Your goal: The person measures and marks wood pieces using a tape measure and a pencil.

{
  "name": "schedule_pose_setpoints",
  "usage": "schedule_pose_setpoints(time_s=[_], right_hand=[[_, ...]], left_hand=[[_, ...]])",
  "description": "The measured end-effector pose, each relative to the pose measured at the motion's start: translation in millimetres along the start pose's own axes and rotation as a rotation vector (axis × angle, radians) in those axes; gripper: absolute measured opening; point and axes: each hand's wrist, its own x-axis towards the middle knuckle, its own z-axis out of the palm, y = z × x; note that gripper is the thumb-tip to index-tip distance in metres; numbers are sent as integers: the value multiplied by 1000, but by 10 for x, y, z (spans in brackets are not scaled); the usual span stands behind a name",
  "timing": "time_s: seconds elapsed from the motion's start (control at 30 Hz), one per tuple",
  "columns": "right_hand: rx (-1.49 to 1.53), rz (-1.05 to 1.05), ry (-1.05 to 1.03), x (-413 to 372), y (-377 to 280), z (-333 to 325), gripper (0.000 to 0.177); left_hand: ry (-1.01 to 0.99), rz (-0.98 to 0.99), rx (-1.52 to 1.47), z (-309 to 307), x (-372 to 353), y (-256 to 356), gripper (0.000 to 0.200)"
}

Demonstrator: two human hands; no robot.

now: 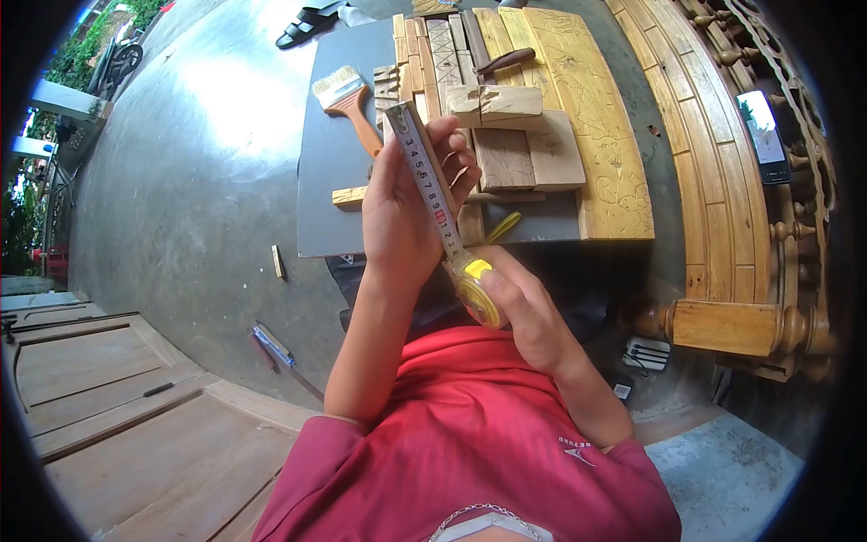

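Observation:
My left hand [406, 208] is closed around a narrow wooden piece [442, 172], its fingers curled on the right side. The extended blade of a tape measure [422, 167] lies along that piece, with its tip near the far end. My right hand [524, 303] grips the yellow and clear tape case [479, 294], the thumb on its yellow part. Just beyond my left hand are a paintbrush [361, 117] with an orange handle and several wooden blocks, among them a split light block [495, 106].
The grey work table [330, 181] also holds a large carved yellow board [591, 126]. A wooden bench [704, 181] with a phone [764, 140] on it stands at the right. Sandals [307, 25] and tools [274, 346] lie on the floor. Wooden panels [117, 388] are at lower left.

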Motion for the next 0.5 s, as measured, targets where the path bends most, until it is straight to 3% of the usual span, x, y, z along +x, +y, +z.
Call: schedule_pose_setpoints(time_s=[0.27,0.5], right_hand=[[100,-9,73,-28,-17,44,52],[-87,-65,105,-9,17,24,52]], left_hand=[[135,34,158,45,-10,-28,42],[194,72,260,217,18,-23,49]])
